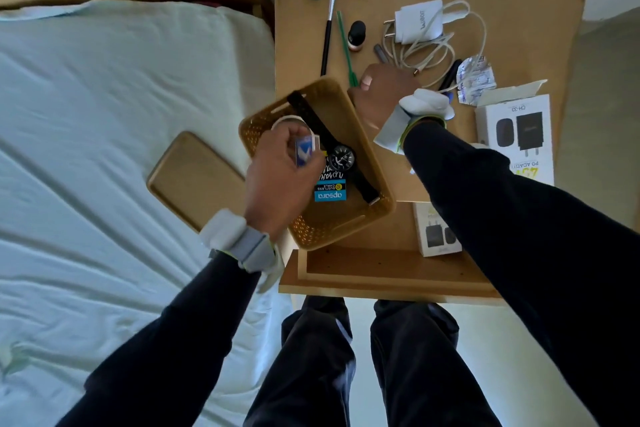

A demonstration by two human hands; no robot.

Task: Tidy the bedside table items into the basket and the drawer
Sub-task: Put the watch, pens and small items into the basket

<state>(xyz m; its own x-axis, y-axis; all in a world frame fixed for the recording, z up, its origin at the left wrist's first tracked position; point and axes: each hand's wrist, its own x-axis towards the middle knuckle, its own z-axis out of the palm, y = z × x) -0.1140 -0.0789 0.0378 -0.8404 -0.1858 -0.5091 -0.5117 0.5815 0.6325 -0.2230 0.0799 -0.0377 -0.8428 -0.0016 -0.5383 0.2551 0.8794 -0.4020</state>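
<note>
Pinched in left hand (284, 163) fingertips above perforated tan plastic basket (379, 206), small blue-and-clear box (305, 150) risks slipping bedward; right hand (382, 94) grip beside basket unclear.

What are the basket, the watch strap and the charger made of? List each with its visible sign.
Basket: likely matte tan plastic; its walls are moulded with perforations.
Watch strap: black, matte, flexible; probably rubber or fabric, too blurred to tell.
Charger: smooth white plastic, printed logo.

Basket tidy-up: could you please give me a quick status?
Left hand holding small blue box over basket. Right hand closed beside charger cable. Watch already inside.
</note>
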